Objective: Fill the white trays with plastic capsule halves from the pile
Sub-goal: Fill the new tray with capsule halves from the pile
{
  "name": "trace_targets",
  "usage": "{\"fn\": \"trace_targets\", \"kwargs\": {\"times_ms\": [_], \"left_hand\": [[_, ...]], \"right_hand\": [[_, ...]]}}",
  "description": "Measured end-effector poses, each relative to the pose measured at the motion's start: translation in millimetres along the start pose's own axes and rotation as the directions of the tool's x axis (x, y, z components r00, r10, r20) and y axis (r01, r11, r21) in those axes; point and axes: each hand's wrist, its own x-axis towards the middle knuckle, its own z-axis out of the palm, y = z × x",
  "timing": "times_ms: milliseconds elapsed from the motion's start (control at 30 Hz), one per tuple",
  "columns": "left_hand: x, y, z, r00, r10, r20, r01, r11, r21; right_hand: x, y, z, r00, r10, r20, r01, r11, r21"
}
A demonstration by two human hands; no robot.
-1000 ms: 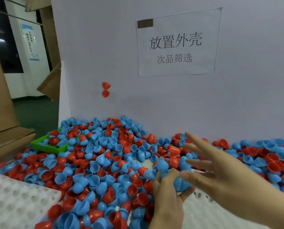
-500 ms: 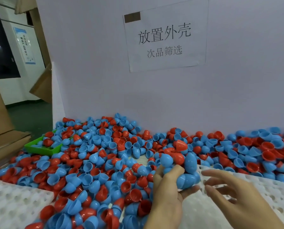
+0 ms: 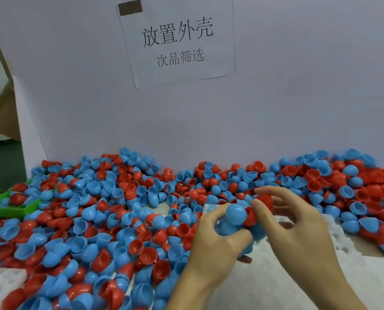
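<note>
The left hand (image 3: 217, 245) curls its fingers (image 3: 242, 237) around a cluster of blue capsule halves (image 3: 235, 214), the topmost dome standing above the thumb. The right hand (image 3: 298, 229) has its fingers (image 3: 259, 206) bent, the tips pinching a red capsule half (image 3: 262, 201) that sits against the blue dome. Both hands hover over a white tray (image 3: 287, 285) with rows of round pockets, lying at the near right of the counter; the corner of a second white tray (image 3: 1, 285) shows at the near left edge. Between and behind them spreads the pile (image 3: 110, 211) of glossy red and blue halves, some dome up, some with the hollow showing, running back to the white board (image 3: 298, 97) that walls the far edge. A green bin (image 3: 12, 210) lies half buried at the left edge. A paper sign (image 3: 177, 41) with printed black characters hangs on the board. Past the board's left end the room is dim, with brown cardboard (image 3: 3, 113) leaning there. Half a second ago the right hand was open and apart from the left; now it has closed in and holds a red half.
</note>
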Motion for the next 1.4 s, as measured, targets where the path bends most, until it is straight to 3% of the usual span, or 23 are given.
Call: {"fn": "trace_targets", "kwargs": {"times_ms": [233,333,533,800,1067,1400], "left_hand": [[-0.1,1.7,-1.2,0.991,-0.032,-0.13,0.015,0.992,-0.128],[2.4,0.8,-4.1,0.965,-0.081,-0.249,0.027,0.977,-0.21],[5.5,0.2,-11.7,0.906,-0.16,-0.391,0.022,0.942,-0.336],[-4.8,-1.5,-10.1,0.903,-0.192,-0.384,0.029,0.919,-0.392],[-20.4,5.0,-18.9,0.909,-0.129,-0.397,-0.04,0.92,-0.39],[-24.2,16.1,-20.9,0.934,-0.005,-0.357,-0.131,0.926,-0.355]], "right_hand": [[1.6,0.0,-4.0,1.0,-0.017,-0.013,0.017,1.0,-0.02],[1.1,0.6,-4.4,1.0,-0.011,-0.004,0.011,0.997,-0.078],[1.8,3.7,-5.9,0.994,0.107,0.027,-0.105,0.993,-0.061],[4.6,-5.4,-9.4,0.948,0.312,0.071,-0.313,0.95,0.008],[-20.0,6.0,-11.0,0.815,0.564,0.133,-0.577,0.811,0.094],[-26.0,0.3,-22.2,0.839,0.495,0.227,-0.541,0.803,0.25]]}}
